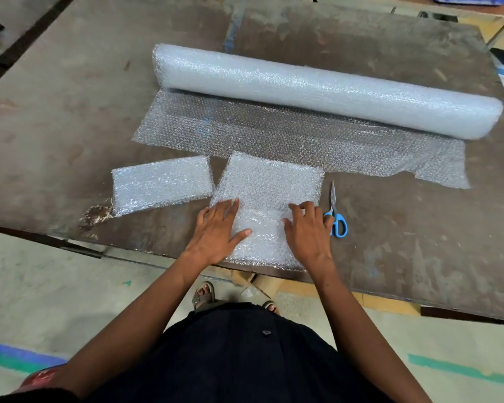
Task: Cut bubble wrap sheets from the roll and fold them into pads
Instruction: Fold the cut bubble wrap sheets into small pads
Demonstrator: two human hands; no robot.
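Head view, risk of spring-back: the sheet (266, 181) is lying at the near edge of the table (70, 112), its near part doubled over into a thicker band under the hands; bubble film is probably springy, so the fold is likely going to open again if either palm is lifting too soon.

Head view, risk of a crooked pad: the fold line is running between the two hands, and if one hand is pushing further than the other the edges are likely ending up askew (the far corners are already looking uneven).

Head view, risk of a slide: the near edge of the sheet is sitting right at the table's lip, so a hard forward stroke may be dragging the whole piece rather than creasing it.

Head view, risk by the scissors: the scissors (336, 216) are lying just beside the right hand, blades pointing away; a sideways sweep could be knocking them.

Head view, left hand: the left hand (218, 225) is lying palm down on the left side of the folded band, fingers straight and spread, thumb reaching toward the middle, pressing rather than gripping.

Head view, right hand: the right hand (307, 228) is resting palm down on the right side, fingers relaxed and slightly bent at the fold line, holding nothing.

Head view, finished pad: one pad (162, 183) is lying just left of the sheet, apart from both hands.

Head view, roll: the roll (317, 88) is lying across the far part of the table, a loose length (274, 135) trailing toward the sheet.
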